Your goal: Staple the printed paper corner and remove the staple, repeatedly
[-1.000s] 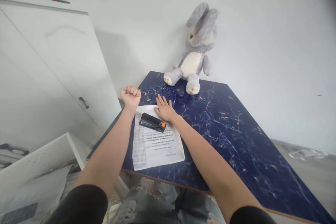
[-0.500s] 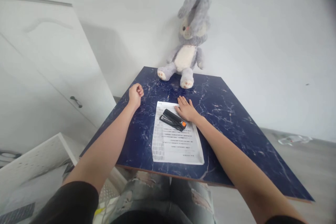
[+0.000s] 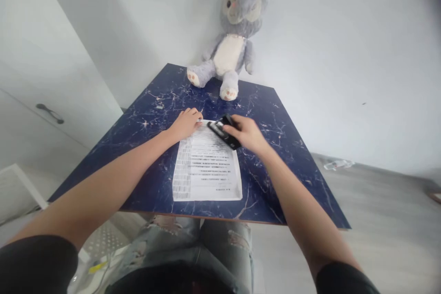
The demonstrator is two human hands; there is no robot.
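Note:
A black stapler is held in my right hand, over the upper right part of the printed paper. The thumb lies along the stapler's near side and the fingers wrap round its far side. My left hand is at the paper's upper left corner, with its fingers curled at the top edge, thumb and fingertips pressed together on the corner. The paper lies on the dark blue marbled table near its front edge.
A grey plush rabbit sits at the back of the table against the wall. To the left stands a white cabinet with a dark handle. A white perforated basket is below the table at the lower left.
My right hand has picked up the stapler, which lay on the paper. My left hand has moved from the table's left side to the paper's corner. The view has shifted right and down.

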